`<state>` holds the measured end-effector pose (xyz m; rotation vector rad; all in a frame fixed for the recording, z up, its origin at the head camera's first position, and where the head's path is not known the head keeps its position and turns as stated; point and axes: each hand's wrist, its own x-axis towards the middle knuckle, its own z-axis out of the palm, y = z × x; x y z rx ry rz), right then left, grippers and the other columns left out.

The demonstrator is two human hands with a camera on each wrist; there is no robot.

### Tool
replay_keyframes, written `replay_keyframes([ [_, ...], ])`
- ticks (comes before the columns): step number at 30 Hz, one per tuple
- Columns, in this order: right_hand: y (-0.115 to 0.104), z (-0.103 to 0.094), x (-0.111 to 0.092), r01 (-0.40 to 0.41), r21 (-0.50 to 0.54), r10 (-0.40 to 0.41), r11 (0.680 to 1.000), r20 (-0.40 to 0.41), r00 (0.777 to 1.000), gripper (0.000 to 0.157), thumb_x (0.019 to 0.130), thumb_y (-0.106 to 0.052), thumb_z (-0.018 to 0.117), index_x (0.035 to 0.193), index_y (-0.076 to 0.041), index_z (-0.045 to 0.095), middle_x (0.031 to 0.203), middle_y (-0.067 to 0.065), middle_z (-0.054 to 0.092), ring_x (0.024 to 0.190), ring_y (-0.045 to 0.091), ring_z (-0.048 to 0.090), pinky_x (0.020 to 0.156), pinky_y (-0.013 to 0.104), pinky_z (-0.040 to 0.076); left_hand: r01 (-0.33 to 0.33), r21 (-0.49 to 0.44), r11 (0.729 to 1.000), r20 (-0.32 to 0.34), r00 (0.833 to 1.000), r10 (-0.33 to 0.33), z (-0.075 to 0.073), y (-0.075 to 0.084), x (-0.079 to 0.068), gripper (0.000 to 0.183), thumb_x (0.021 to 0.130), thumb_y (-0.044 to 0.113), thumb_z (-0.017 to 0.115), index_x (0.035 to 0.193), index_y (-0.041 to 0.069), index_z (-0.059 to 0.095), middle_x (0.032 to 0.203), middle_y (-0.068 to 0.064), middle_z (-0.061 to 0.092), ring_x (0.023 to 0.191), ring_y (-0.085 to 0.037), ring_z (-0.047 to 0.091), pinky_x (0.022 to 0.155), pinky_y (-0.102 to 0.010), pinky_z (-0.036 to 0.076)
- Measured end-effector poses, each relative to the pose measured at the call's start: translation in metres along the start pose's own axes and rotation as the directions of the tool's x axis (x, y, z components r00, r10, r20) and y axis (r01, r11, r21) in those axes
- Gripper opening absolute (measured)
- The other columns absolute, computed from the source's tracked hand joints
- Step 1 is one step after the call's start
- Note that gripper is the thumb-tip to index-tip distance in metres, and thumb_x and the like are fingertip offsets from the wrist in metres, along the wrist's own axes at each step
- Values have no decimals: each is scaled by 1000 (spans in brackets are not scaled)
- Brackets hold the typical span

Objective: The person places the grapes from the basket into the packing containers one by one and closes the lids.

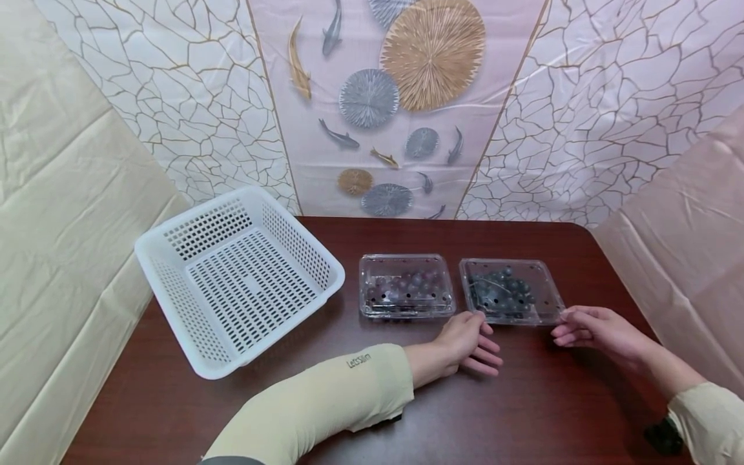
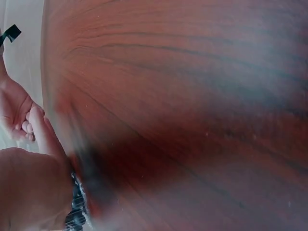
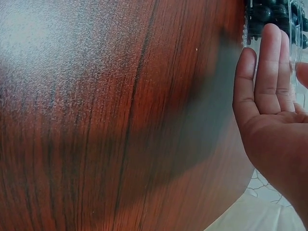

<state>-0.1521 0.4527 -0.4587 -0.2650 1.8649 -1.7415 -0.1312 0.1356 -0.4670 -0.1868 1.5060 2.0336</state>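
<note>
A clear plastic box of dark grapes (image 1: pixel 511 290) lies on the table, lid down. At its front left corner my left hand (image 1: pixel 465 342) pinches the edge between thumb and index finger, the other fingers spread out below. My right hand (image 1: pixel 599 336) pinches the front right corner with thumb and index finger. In the right wrist view its other fingers (image 3: pixel 269 72) reach fairly straight beside the box. Just left stands a second clear box of reddish grapes (image 1: pixel 407 287), also lidded. The left wrist view catches only a sliver of the grape box (image 2: pixel 77 207) below the hand.
A white perforated plastic basket (image 1: pixel 290 245) is at the left of the dark wooden table (image 1: pixel 523 413). Patterned cloth (image 1: pixel 372 161) hangs behind the table's back edge. Beige cloth panels (image 1: pixel 686 226) close in both sides.
</note>
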Motion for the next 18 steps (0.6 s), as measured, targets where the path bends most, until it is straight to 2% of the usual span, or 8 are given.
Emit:
replay_keyframes([
  [7, 0, -3, -2, -16, -29, 15, 999, -31, 999, 41, 118, -5, 30, 116, -13, 70, 105, 7, 80, 96, 19, 79, 86, 29, 65, -14, -37, 999, -11, 1000, 14, 7, -2, 5, 23, 107, 15, 41, 98, 2, 57, 98, -36, 73, 90, -57, 75, 70, -69, 62],
  [10, 2, -3, -1, -4, -8, 4, 1000, -26, 1000, 42, 118, -5, 29, 117, -13, 70, 106, 7, 80, 97, 19, 79, 87, 29, 65, 2, -38, 999, -5, 1000, -2, 7, -3, 5, 25, 111, 21, 41, 104, 2, 57, 97, -34, 73, 90, -57, 75, 71, -71, 61],
  [14, 4, -1, 0, 11, 21, -10, 1000, -31, 999, 42, 117, -5, 30, 116, -13, 71, 106, 8, 80, 96, 19, 79, 87, 29, 65, 31, 2, 1000, 17, 999, -31, 4, -2, 4, 32, 113, 31, 45, 114, 1, 56, 97, -31, 73, 92, -58, 74, 73, -72, 60],
  [18, 5, 1, 2, 8, 26, -6, 1000, -56, 998, 40, 117, -5, 31, 115, -12, 70, 106, 8, 80, 96, 18, 79, 86, 30, 65, 46, 75, 996, 28, 998, -48, 1, 1, -1, 32, 111, 32, 49, 115, 1, 57, 96, -30, 73, 94, -58, 74, 74, -70, 61],
])
